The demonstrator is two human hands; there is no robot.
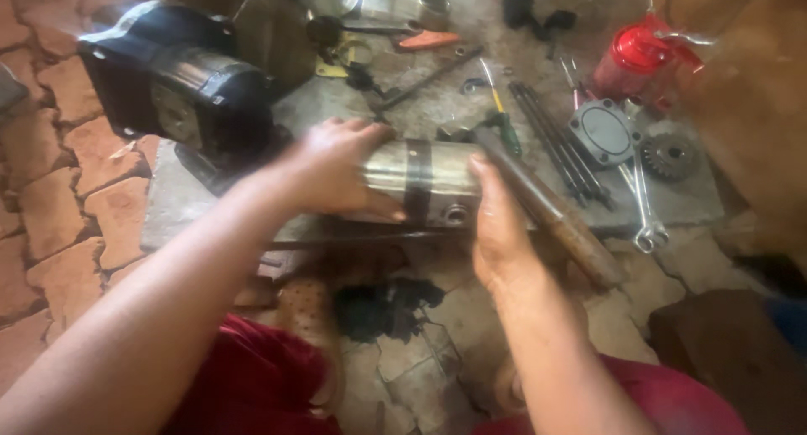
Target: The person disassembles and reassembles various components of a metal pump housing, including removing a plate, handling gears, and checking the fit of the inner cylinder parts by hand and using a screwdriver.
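The left hand (336, 168) is wrapped over the top of a silver metal cylinder (420, 179), fingers curled down its far side and the thumb lying along the near side, so the grip is closed around the left end of the part. The right hand (498, 225) presses against the cylinder's right end with the palm and thumb, and at the same time a long wooden handle (555, 212) runs under its fingers (whether the fingers fully close around that handle cannot be told, as the hand's back hides them).

The cylinder lies on its side with its long axis running left to right across the view, just above the near edge of a grey stone slab (176, 200). A dark band circles its middle, and a small round hole shows on its lower right face. The wooden handle slants from the upper left, near the cylinder's right end, down to the lower right.

Behind the left hand sits a black motor housing (176, 82). To the right on the slab lie a bundle of thin dark rods (559, 141), a grey cover plate (607, 131), a gear (669, 156), a wrench (643, 208) and a red container (639, 57).
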